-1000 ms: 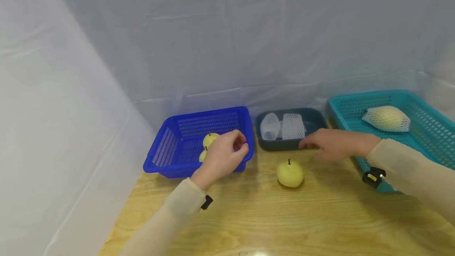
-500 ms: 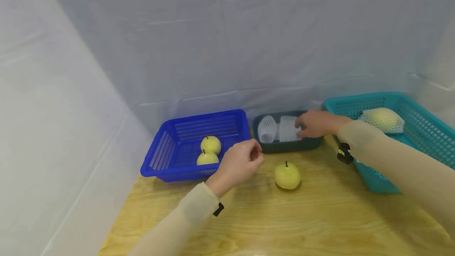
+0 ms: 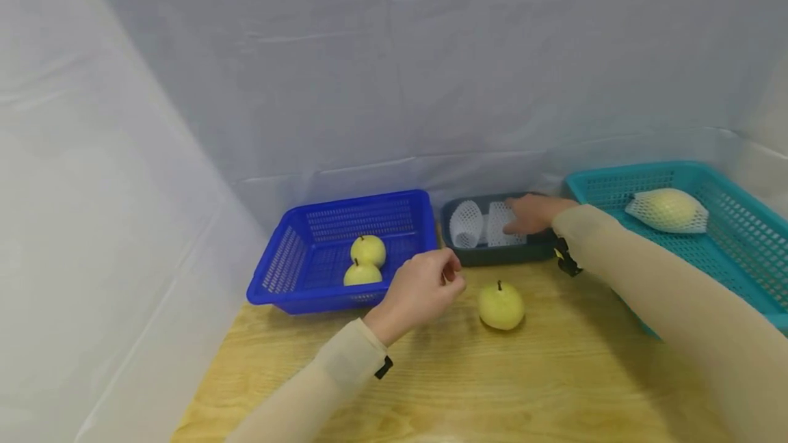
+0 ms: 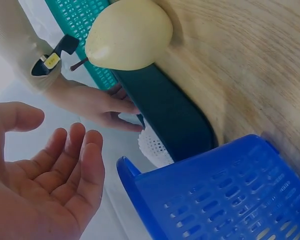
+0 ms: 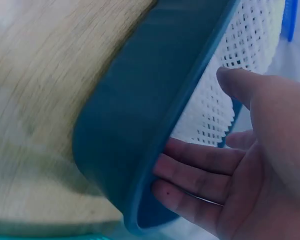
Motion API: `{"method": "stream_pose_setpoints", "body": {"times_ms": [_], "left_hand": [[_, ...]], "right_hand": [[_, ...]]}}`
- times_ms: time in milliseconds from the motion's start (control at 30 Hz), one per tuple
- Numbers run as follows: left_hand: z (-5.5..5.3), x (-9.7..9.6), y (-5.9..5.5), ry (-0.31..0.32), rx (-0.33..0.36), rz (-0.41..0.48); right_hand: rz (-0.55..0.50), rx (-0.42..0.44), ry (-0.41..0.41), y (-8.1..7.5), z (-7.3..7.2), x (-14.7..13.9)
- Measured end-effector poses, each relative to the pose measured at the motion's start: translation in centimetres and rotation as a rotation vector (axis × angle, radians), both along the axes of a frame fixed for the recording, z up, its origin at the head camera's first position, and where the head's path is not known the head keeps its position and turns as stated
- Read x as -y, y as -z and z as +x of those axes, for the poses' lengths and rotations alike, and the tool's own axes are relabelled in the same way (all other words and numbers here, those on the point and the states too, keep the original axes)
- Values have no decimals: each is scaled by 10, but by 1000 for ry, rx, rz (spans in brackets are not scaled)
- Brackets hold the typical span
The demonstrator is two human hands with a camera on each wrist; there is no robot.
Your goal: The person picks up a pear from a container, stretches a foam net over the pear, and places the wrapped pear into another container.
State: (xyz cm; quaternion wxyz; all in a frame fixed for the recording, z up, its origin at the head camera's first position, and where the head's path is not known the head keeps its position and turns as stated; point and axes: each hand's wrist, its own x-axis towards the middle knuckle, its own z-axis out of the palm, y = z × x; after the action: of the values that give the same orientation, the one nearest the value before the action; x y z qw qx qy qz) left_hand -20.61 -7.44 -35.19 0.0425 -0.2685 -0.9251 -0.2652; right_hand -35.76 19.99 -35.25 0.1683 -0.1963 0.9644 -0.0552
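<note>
My right hand [image 3: 534, 212] reaches into a dark teal tray [image 3: 498, 257]. In the right wrist view its fingers [image 5: 195, 182] extend loosely inside the rim, and the thumb lies over a white foam net sleeve [image 5: 205, 112]. A second foam net sleeve [image 3: 466, 224] sits at the tray's left end. My left hand [image 3: 421, 289] hovers over the table between the blue basket and a yellow pear [image 3: 501, 307]. Its fingers curl loosely around nothing, as the left wrist view shows. The pear stands stem up on the table in front of the tray.
To the left, a blue basket [image 3: 295, 296] holds two pears [image 3: 368, 251]. A turquoise basket [image 3: 695, 251] at the right contains one pear in a foam net [image 3: 667, 210]. White sheeting [image 3: 394, 74] hangs behind the wooden table [image 3: 431, 388].
My right hand has moved from the tray's front edge up and left to the foam net sleeve inside. My left hand has shifted right, away from the blue basket, uncovering its pears.
</note>
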Motion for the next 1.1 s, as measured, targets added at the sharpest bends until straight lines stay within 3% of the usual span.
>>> {"method": "stream_pose_setpoints", "body": {"times_ms": [267, 500, 767, 1100], "left_hand": [[1, 1, 3, -9, 5, -15], [2, 3, 4, -18, 14, -11], [2, 4, 6, -22, 7, -25], [5, 7, 6, -23, 2, -24]], "right_hand": [[-39, -24, -16, 18, -14, -2], [-42, -45, -5, 25, -15, -1], [-86, -39, 21, 26, -11, 1], [-170, -143, 37, 20, -17, -2]]}}
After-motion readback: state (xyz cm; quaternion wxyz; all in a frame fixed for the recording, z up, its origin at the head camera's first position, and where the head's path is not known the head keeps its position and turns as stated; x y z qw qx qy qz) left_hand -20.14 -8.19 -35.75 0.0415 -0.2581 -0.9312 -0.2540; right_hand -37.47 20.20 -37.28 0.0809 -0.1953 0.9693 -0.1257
